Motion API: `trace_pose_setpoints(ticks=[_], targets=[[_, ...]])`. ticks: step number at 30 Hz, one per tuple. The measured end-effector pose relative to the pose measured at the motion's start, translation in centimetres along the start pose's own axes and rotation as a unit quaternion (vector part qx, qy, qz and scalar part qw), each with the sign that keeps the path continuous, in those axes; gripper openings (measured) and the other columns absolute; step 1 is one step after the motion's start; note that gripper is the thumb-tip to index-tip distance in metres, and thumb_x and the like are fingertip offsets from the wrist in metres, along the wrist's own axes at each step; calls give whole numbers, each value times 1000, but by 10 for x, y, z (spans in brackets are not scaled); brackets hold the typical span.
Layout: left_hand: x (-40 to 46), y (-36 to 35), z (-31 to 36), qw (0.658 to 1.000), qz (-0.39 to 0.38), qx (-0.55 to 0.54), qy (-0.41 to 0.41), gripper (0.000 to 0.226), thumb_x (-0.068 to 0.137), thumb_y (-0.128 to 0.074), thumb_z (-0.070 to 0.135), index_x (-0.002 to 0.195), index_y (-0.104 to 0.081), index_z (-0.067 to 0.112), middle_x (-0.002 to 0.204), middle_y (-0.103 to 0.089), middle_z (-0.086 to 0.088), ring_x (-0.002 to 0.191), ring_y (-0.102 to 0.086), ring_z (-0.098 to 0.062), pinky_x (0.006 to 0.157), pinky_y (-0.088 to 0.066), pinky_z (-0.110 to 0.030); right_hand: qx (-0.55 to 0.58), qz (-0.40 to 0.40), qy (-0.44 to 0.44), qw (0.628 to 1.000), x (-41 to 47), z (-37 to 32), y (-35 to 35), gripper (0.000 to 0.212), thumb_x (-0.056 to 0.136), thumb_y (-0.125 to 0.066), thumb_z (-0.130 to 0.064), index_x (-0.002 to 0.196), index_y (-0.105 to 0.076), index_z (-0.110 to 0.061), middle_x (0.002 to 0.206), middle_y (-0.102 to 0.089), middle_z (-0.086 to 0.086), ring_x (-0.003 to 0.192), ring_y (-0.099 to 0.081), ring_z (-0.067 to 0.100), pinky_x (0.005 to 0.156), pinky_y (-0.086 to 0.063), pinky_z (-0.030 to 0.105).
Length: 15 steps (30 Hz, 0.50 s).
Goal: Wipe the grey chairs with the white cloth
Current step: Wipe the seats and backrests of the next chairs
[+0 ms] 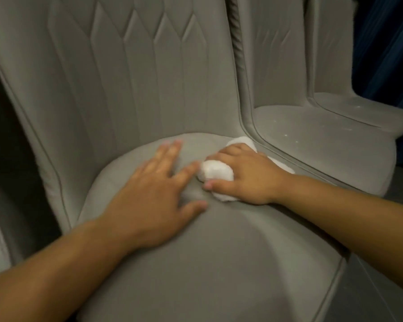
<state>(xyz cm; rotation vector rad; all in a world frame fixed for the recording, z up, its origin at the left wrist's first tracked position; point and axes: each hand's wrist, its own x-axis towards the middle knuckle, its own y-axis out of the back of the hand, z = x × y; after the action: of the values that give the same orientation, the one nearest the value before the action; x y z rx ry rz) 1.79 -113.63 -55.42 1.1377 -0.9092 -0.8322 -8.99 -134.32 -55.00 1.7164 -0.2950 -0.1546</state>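
A grey upholstered chair (207, 263) with a quilted backrest fills most of the view. My right hand (247, 175) presses a bunched white cloth (215, 171) onto the back right part of its seat, fingers curled over the cloth. My left hand (154, 194) lies flat on the seat just left of the cloth, fingers spread, index fingertip almost touching it. A second grey chair (312, 140) stands close on the right, its seat speckled with pale dust spots.
A third grey chair (363, 112) stands behind the second at the far right. A dark gap (7, 147) runs down the left side of the near chair. Dark blue curtain (386, 43) hangs at the upper right.
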Motion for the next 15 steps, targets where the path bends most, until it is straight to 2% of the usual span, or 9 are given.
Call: trace_pose_setpoints(ticks=[1,2,3,7,11,15], targets=[[0,1,-13,994,-80,-49,52,94,74,-18,91,155,-12,43,165,11,4,151,11,-12,121,0,-32,0,2,0,1000,-10,3,0,87,70,-30,-91,144,-43,-46,143,-44,-18,140,-28,10,106,-37,56],[-1,0,-27,986,-132,-70,68,101,66,-14,95,154,-10,46,165,10,9,150,9,-8,119,1,-26,2,6,4,1000,-23,7,0,86,72,-32,-91,144,-43,-44,142,-43,-18,140,-27,9,106,-38,55],[-1,2,-40,986,-146,-57,63,105,60,-10,96,153,-9,49,164,6,14,149,6,-4,118,1,-25,4,11,13,1000,-39,10,0,84,75,-34,-91,143,-43,-44,141,-44,-18,140,-29,9,106,-39,54],[-1,6,-52,980,-191,20,47,102,56,3,95,149,8,55,160,14,24,147,16,-3,121,3,-47,-1,27,55,998,-111,12,5,72,83,-44,-87,142,-44,-46,139,-44,-21,140,-35,9,99,-46,52],[0,0,-53,978,-201,34,41,100,57,9,93,149,16,53,159,22,23,146,21,-5,121,4,-50,-9,37,86,996,-151,3,10,68,84,-49,-85,143,-42,-51,140,-43,-24,141,-36,7,90,-52,52],[1,-1,-53,977,-205,38,46,99,57,11,93,148,18,53,158,24,22,146,23,-6,121,5,-50,-8,4,54,998,-98,5,7,71,80,-39,-89,141,-41,-52,137,-46,-21,137,-36,11,100,-43,55]])
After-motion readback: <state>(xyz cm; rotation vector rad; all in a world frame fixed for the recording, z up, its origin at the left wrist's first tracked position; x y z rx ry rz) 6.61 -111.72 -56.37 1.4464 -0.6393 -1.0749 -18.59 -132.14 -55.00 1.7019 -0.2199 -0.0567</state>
